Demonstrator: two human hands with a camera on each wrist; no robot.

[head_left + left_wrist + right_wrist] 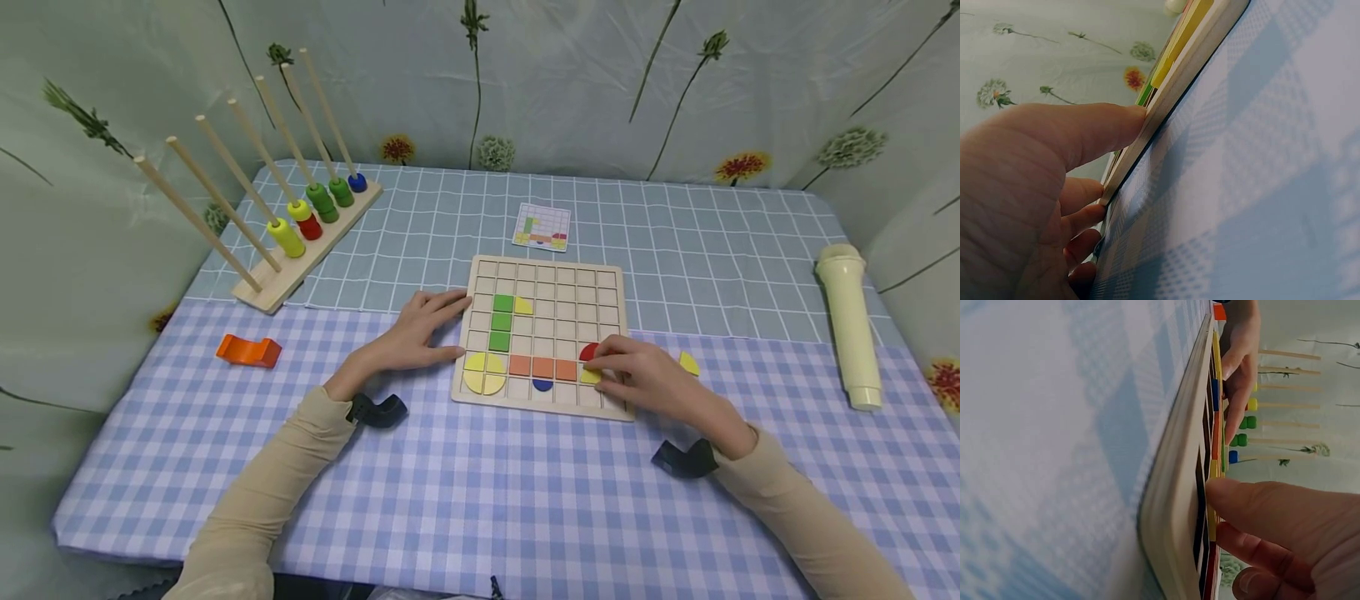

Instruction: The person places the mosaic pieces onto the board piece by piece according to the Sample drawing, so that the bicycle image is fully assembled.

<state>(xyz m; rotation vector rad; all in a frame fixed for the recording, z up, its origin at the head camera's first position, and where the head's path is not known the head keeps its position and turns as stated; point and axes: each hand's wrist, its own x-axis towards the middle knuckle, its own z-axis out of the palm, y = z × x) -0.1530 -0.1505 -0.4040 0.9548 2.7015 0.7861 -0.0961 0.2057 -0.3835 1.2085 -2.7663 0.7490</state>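
Note:
A wooden grid board (547, 408) lies on the checked cloth. My left hand (420, 333) rests against its left edge, thumb and fingers extended; in the left wrist view the thumb (1107, 125) touches the board's side. My right hand (648, 371) is over the lower right cells, its thumb and a finger pinching a yellow tile (1212, 519) whose full shape is hidden. A red tile (588, 352) lies just above it, partly covered. The board also bears green squares (501, 322), orange squares (543, 367), yellow quarter-circles (484, 372), another yellow tile (523, 306) and a blue half-round tile (542, 385).
Behind the board lies a pattern card (542, 227). A loose yellow quarter-circle (689, 363) sits beyond my right hand. Back left stands a pegged wooden rack (288, 275) with coloured beads. An orange block (249, 351) lies at left, a cream cylindrical object (850, 325) at far right.

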